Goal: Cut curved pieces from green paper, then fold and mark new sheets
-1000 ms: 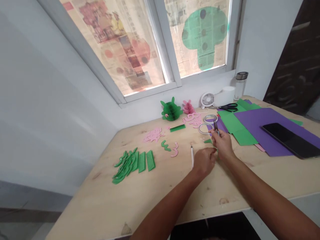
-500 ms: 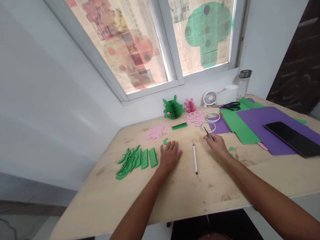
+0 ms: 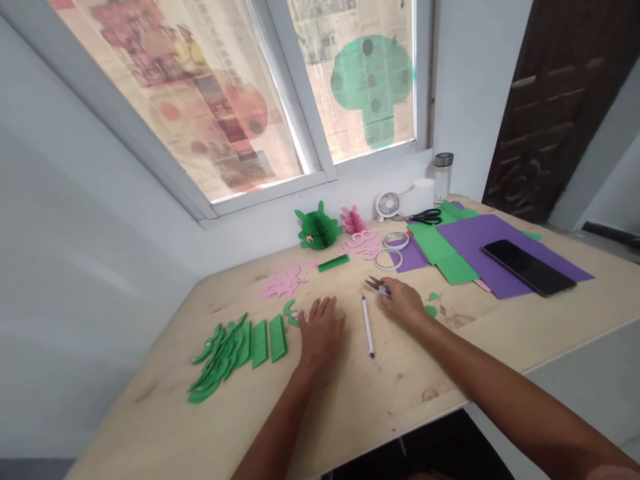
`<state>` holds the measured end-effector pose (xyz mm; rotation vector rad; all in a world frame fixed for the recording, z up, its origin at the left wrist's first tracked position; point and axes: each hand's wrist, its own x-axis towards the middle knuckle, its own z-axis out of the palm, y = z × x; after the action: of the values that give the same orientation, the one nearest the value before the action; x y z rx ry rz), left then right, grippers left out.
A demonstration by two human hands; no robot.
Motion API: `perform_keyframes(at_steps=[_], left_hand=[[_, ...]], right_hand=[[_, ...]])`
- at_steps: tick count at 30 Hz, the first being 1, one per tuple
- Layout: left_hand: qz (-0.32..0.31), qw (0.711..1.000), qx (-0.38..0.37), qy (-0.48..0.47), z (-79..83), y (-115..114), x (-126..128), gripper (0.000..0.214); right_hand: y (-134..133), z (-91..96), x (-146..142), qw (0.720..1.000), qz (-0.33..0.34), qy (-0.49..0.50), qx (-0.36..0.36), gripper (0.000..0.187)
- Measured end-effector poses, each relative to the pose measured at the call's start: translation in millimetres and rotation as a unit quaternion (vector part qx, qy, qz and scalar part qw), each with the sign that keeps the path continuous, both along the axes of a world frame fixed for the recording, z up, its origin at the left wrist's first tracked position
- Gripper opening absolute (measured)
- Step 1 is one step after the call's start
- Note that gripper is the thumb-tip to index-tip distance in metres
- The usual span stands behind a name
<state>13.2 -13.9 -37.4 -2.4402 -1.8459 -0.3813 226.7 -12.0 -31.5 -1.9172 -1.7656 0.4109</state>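
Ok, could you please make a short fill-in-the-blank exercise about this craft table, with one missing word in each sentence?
1. Between the left hand and the right hand lies a white ____.
2. The right hand holds a small pair of ____.
3. The black phone rests on a sheet of ____ paper.
4. The pile of green strips lies to the ____ of the left hand.
Missing words: pen, scissors, purple, left.

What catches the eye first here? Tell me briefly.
The green paper mushroom glows in the window above the wooden table. On it, a fan of green cut strips lies at the left, purple sheets with a black phone at the right. Between them the left hand lies flat and the right hand holds small scissors.
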Motion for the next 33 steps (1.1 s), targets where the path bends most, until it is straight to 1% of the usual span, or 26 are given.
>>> perform_keyframes(at_steps=[3,7,12,15,17,19,21,23,26,28,30,33], left_hand=[[-0.011,1.0,-0.001,-0.022,-1.1,2,16,0.039],[-0.014,0.999,0.004,-0.048,-2.9,3,28,0.039],[-0.026,0.997,0.012,-0.075,-7.9,1,31,0.038],[-0.041,0.995,0.011,-0.087,-12.4,-1,27,0.037],[-0.05,0.994,0.01,-0.094,-15.3,0,24,0.036],[-0.054,0.993,0.013,-0.107,-17.5,1,20,0.036],[-0.055,0.991,0.018,-0.124,-19.0,4,17,0.036],[-0.057,0.989,0.019,-0.137,-19.8,6,16,0.036],[-0.063,0.987,0.014,-0.148,-20.1,8,16,0.037],[-0.066,0.986,0.007,-0.153,-20.3,8,17,0.037],[-0.065,0.986,0.003,-0.155,-20.4,8,17,0.037],[-0.062,0.986,0.006,-0.154,-20.6,7,17,0.037]], right_hand=[[-3,2.0,-2,0.998,0.011,-0.058,-0.008,0.034],[-3,4.2,-6,0.993,0.014,-0.119,-0.013,0.029],[-5,11.0,-11,0.986,0.019,-0.167,-0.001,0.022],[-7,20.3,-6,0.983,0.02,-0.182,0.012,0.024],[-8,28.4,5,0.982,0.012,-0.189,0.02,0.029],[-10,36.2,25,0.979,-0.007,-0.199,0.029,0.033],[-12,41.1,51,0.975,-0.038,-0.216,0.033,0.035],[-15,41.4,79,0.969,-0.071,-0.236,0.027,0.035],[-18,33.2,117,0.956,-0.123,-0.266,0.008,0.035],[-18,24.4,132,0.95,-0.14,-0.28,-0.005,0.037],[-16,16.1,138,0.946,-0.144,-0.289,-0.013,0.043],[-11,9.1,136,0.944,-0.136,-0.301,-0.02,0.051]])
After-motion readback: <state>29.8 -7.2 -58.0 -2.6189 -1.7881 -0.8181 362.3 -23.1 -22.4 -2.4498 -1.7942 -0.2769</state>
